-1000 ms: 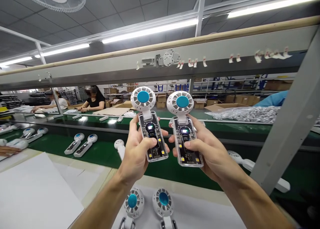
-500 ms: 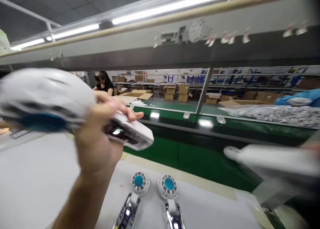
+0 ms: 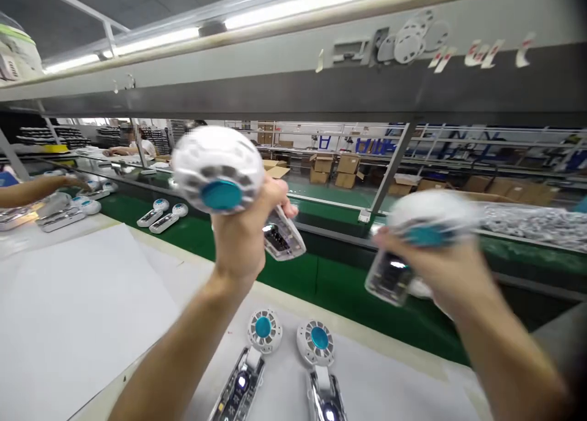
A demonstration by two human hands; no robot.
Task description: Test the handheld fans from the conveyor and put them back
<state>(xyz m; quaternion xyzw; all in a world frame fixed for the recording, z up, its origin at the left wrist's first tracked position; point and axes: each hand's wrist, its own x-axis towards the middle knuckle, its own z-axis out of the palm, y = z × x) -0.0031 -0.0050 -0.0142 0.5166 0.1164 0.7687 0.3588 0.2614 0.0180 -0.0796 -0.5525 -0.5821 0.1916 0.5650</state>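
My left hand (image 3: 245, 225) is raised and closed around the neck of a white handheld fan (image 3: 217, 149). Its round head has vent slots and a teal disc, and its handle shows bare electronics on one side. My right hand (image 3: 440, 262) grips a second fan (image 3: 389, 277) of the same kind, blurred by motion, over the green belt. Below, two more fans lie on the white worktop, one on the left (image 3: 263, 327) and one on the right (image 3: 320, 342), teal discs up, with lit spots in their opened handles.
The green conveyor belt (image 3: 293, 277) runs behind the worktop, carrying two fans (image 3: 166, 218) at left. White paper (image 3: 92, 311) covers the left side. A co-worker's arm (image 3: 36, 190) reaches over fans at far left. A shelf beam (image 3: 275, 90) crosses overhead; cartons (image 3: 347, 170) stand beyond.
My left hand and its fan have moved right and away from the camera. My right hand has come in from the right edge with its fan, now with the head up and facing me.
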